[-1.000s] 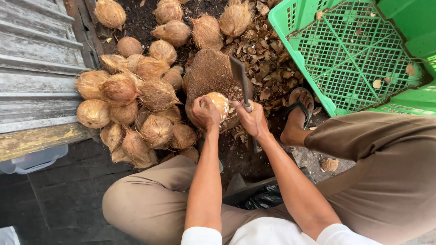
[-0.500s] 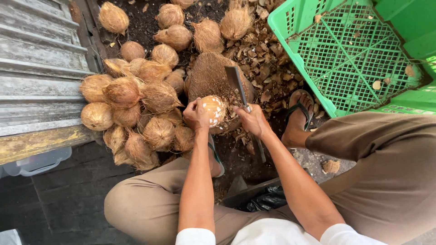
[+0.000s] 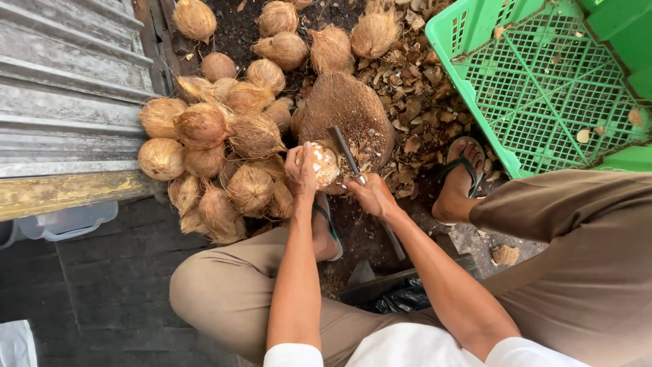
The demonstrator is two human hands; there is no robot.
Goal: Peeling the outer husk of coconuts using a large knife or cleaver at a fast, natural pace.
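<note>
Left hand (image 3: 301, 170): fingers wrapped round a partly peeled coconut (image 3: 322, 163), held against the chopping stump (image 3: 348, 117).
Right hand (image 3: 370, 194): fist tight on a cleaver (image 3: 346, 153), blade at the shell.
Progress: pale patches bared, brown skin remains.
Pile (image 3: 217, 149): many fibrous coconuts look untouched.
Crate (image 3: 543, 88): green, nearly bare.

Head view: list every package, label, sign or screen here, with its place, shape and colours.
No labels, signs or screens show.
Green plastic crate: upper right, lattice walls, a few husk scraps inside.
Clear plastic tub: left edge, under the yellowed plank, rounded corners.
Black plastic bag: on the ground between the person's legs, crumpled.
</note>
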